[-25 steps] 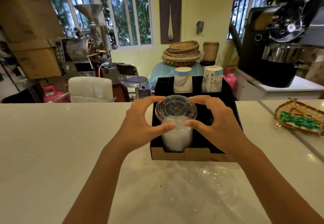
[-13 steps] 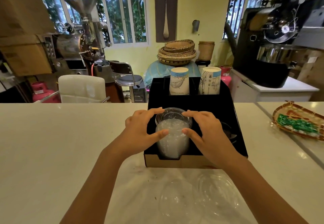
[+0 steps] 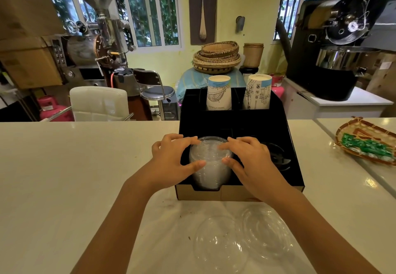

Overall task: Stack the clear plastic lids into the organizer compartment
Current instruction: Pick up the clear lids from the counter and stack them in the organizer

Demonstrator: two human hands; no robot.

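A tall stack of clear plastic lids (image 3: pixel 211 166) sits in the front-left compartment of the black organizer (image 3: pixel 293 145) on the white counter. My left hand (image 3: pixel 171 162) grips the stack from the left, thumb on its front and fingers over its top rim. On the other side, my right hand (image 3: pixel 250 162) holds it the same way. Two loose clear dome lids lie on the counter in front of the organizer, one nearer me (image 3: pixel 218 246) and one to its right (image 3: pixel 265 233).
Two stacks of paper cups (image 3: pixel 219 92) (image 3: pixel 257 92) stand in the organizer's back compartments. A dark lid (image 3: pixel 276 158) lies in the front-right compartment. A woven tray with green packets (image 3: pixel 368 143) rests at the counter's right edge. Chairs and roasting machines stand beyond the counter.
Both hands have lowered the stack of lids from above the organizer down into the front-left compartment. The view has moved closer to the organizer.
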